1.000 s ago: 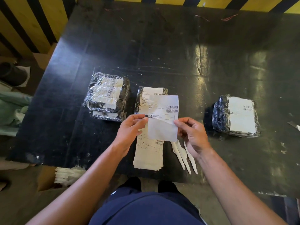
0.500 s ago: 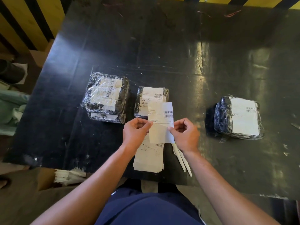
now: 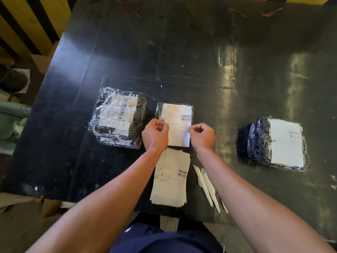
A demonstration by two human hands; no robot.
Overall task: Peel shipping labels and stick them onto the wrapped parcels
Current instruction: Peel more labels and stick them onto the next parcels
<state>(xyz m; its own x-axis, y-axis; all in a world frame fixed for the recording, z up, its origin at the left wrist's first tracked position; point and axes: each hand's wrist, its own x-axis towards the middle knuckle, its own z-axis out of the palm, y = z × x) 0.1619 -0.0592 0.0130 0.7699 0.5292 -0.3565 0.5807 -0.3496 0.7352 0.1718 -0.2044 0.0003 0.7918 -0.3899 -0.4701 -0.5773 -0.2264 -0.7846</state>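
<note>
A white shipping label (image 3: 178, 135) is stretched between my hands, low over the small middle parcel (image 3: 160, 111) wrapped in clear film. My left hand (image 3: 155, 135) pinches the label's left edge and my right hand (image 3: 201, 136) pinches its right edge. The label's upper part with barcodes overlaps the parcel's top; whether it touches I cannot tell. A bigger wrapped parcel (image 3: 117, 116) with several barcode strips lies to the left. A third parcel (image 3: 278, 143) bearing a white label sits at the right. A stack of labels (image 3: 170, 177) lies near the front edge.
Peeled white backing strips (image 3: 207, 187) lie right of the label stack. The black table (image 3: 200, 61) runs far back. Yellow and black striped panels (image 3: 36, 24) stand at the left, with cardboard and a green cloth (image 3: 12, 121) on the floor beside the table.
Both hands carried the label away from me and down onto the middle parcel. It hung raised and tilted before; now it lies nearly flat and squared over that parcel.
</note>
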